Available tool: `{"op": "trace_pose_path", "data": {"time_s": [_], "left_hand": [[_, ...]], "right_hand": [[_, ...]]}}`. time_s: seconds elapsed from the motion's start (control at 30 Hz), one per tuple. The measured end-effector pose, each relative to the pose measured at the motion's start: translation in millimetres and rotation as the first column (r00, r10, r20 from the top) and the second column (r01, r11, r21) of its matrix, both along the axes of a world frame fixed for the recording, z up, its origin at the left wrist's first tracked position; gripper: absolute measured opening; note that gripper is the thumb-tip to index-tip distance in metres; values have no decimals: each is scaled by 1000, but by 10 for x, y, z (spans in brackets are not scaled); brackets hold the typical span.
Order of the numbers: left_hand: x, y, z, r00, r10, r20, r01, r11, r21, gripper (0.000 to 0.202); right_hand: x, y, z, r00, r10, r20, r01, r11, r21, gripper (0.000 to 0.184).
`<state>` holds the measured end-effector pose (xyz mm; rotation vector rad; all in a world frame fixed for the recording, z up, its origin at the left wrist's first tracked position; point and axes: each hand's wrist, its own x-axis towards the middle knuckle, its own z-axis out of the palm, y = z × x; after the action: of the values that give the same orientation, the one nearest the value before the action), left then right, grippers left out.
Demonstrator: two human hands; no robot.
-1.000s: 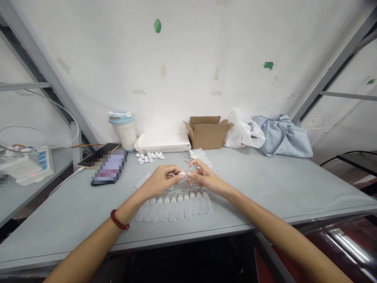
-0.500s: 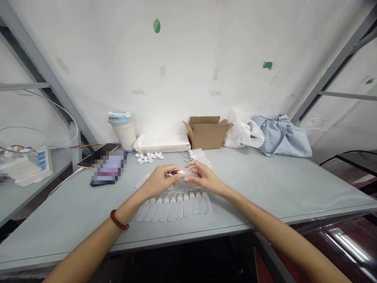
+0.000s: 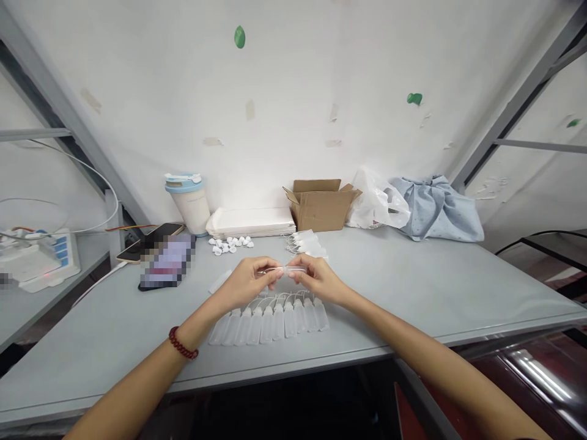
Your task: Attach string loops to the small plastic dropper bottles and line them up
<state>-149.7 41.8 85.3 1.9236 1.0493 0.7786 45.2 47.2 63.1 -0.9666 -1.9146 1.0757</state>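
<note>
My left hand [image 3: 250, 281] and my right hand [image 3: 320, 279] meet above the table, fingertips pinched. Between them is a small translucent plastic bottle [image 3: 285, 271] with a thin white tube, mostly covered by the fingers. The left fingers grip its white end, and the right fingers close round the other side. Just below my hands, a row of translucent bottles [image 3: 278, 324] lies side by side, with white necks and thin curved tubes pointing away from me. Another translucent bottle [image 3: 220, 281] lies partly behind my left hand.
Small white caps [image 3: 229, 245] lie in a loose pile beyond my hands. More bottles [image 3: 309, 241] lie near an open cardboard box [image 3: 321, 211]. Around them are a white stack [image 3: 252, 223], a cup [image 3: 190, 205], phones [image 3: 167, 263], a plastic bag [image 3: 373, 205] and blue cloth [image 3: 438, 211].
My right hand's fingers have closed in around the bottle, and its fingertips are nearer my left ones. The view has shifted slightly; the row of bottles lies as before.
</note>
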Motion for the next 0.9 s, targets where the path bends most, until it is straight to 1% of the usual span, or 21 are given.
{"op": "trace_pose_path", "data": {"time_s": [0.07,0.17,0.23,0.3,0.37,0.43,0.5,0.63,0.73,0.8,0.9], "left_hand": [[16,-32,9,1000,-4,-24,6,996,84,25],[32,-52,4,998,21,-51,-9,977,214,22],[36,-48,-6,999,27,-44,-16,969,247,22],[34,-37,-17,999,27,-37,-17,972,235,22],[29,-21,-29,999,33,-35,-24,976,215,23],[23,-5,-43,998,45,-34,-36,973,228,22],[21,9,-53,998,58,-22,-49,959,280,20],[28,15,-48,998,54,26,-60,908,414,20],[27,11,-29,997,66,36,-75,884,461,18],[13,15,-15,994,108,31,-111,896,431,17],[-26,31,7,989,146,2,-140,945,295,17]], "right_hand": [[10,-2,23,1000,17,-24,-18,998,-59,26],[15,4,46,994,47,-102,-64,984,-165,31],[11,5,49,989,54,-134,-80,978,-195,32],[0,1,43,993,43,-110,-60,985,-161,30],[-13,-7,31,999,17,-49,-21,997,-80,28],[-24,-13,16,1000,-8,5,8,1000,2,26],[-31,-15,6,999,-23,29,22,998,51,25],[-37,-8,17,998,-53,43,48,995,91,24],[-37,0,32,997,-70,41,66,992,110,24],[-32,8,30,996,-82,34,78,990,120,24],[-13,21,14,996,-87,12,85,988,131,25]]}}
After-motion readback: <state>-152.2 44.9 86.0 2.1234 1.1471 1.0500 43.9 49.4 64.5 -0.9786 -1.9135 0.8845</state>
